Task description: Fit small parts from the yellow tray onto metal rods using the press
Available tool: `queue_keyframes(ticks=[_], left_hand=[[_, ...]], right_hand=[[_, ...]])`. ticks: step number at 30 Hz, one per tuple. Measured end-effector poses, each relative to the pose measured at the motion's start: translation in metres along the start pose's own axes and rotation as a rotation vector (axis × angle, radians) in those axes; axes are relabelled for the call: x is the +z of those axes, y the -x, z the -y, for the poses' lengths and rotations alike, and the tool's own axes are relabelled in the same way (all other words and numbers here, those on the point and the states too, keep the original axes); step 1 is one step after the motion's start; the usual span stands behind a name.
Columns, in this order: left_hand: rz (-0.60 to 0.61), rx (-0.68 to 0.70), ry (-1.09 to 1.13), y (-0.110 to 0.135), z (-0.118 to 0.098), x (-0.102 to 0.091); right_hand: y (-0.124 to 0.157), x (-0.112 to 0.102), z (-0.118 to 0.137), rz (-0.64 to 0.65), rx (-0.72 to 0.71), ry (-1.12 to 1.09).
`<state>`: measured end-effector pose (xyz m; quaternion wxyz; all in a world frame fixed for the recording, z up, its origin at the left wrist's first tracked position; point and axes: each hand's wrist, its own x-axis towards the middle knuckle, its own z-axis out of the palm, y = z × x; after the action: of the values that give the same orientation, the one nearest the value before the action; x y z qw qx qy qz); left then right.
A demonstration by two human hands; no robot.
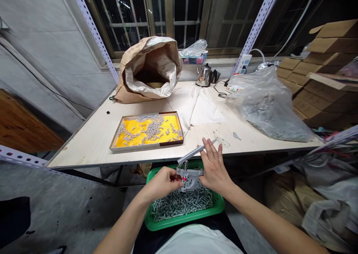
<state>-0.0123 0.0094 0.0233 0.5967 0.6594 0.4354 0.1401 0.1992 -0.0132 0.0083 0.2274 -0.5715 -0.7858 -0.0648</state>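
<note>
A grey metal hand press (191,173) with a long lever, a coil spring and a red spot in its jaw is held over a green plastic basket (184,221). My right hand (214,167) grips it from the right, fingers stretched along the raised lever and thumb at the body. At the jaw, my left hand (163,182) has its fingers pinched together; whatever lies between them is too small to make out. Many small metal screw-like pieces (181,205) fill the basket on my lap. On the table, a shallow tray (140,148) holds similar silvery pieces on a yellow lining.
A large open paper sack (124,78) leans at the back of the table (89,142). Behind a white cloth (205,110) stands a metal kettle (205,75). A clear plastic bag (271,101) lies on the right, beside stacked cardboard boxes (316,93). The table's front edge runs just beyond the basket.
</note>
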Motion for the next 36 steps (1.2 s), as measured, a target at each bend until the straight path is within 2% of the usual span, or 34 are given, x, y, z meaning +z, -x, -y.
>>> queue_keyframes(ticks=[5,9,12,17,20,23,28,32,36], left_hand=[[0.043,0.009,0.094,0.001,0.0,0.003],[0.004,-0.006,0.098,0.004,-0.001,0.005],[-0.024,-0.029,0.115,0.006,-0.002,0.004],[-0.05,-0.033,0.17,0.011,-0.003,0.0],[-0.087,-0.003,0.244,0.017,-0.004,-0.001],[-0.202,0.001,0.286,0.021,-0.004,0.0],[-0.329,-0.057,0.299,0.017,0.002,0.01],[-0.343,-0.019,0.271,0.014,0.007,0.016],[-0.29,-0.059,0.296,0.013,0.011,0.02]], right_hand=[[0.001,-0.004,0.002,0.022,0.011,0.008],[0.002,-0.005,0.002,0.029,0.027,0.013],[0.001,-0.005,0.001,-0.024,0.019,0.006],[0.003,-0.001,-0.006,-0.16,-0.071,-0.029],[0.004,0.006,-0.012,-0.086,-0.082,0.047],[0.003,0.014,-0.017,0.031,-0.104,0.099],[-0.003,0.02,-0.012,0.073,-0.087,0.131],[-0.008,0.014,-0.006,0.027,-0.012,0.156],[-0.005,0.01,-0.002,-0.113,-0.025,0.111]])
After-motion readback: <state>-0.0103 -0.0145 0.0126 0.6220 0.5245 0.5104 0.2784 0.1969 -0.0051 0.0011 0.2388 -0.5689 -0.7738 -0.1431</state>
